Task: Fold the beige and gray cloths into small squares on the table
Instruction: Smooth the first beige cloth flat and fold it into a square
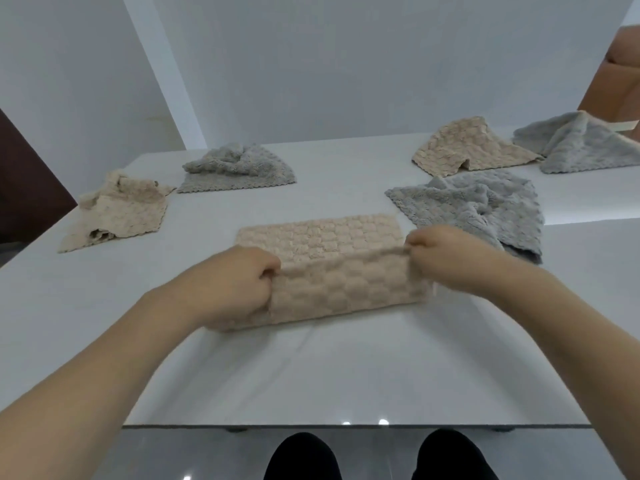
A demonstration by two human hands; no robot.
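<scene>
A: Where did the beige cloth (332, 261) lie relative to the hands?

B: Mid-table, toward the near edge of the white table (311, 375). The left hand (239, 289) pinched its left end and the right hand (446, 261) pinched its right end, fingers curled round the fabric on both sides. The near half was lifted and stretched between them, while the far half lay flat on the table.

A: And the others?

B: A crumpled beige cloth (117, 213) sat by the left edge, a crumpled gray cloth (235, 168) near the far edge behind it. Another gray cloth (478, 206) lay just beyond the right hand, a further beige cloth (467, 147) toward the far right corner, and one more gray cloth (581, 143) at the right, beside it.

A: Anything hard to make out?

B: The fingertips were buried in the fabric, and the right hand hid the near corner of the closest gray cloth. The rightmost gray cloth was cut off by the picture's edge.
</scene>
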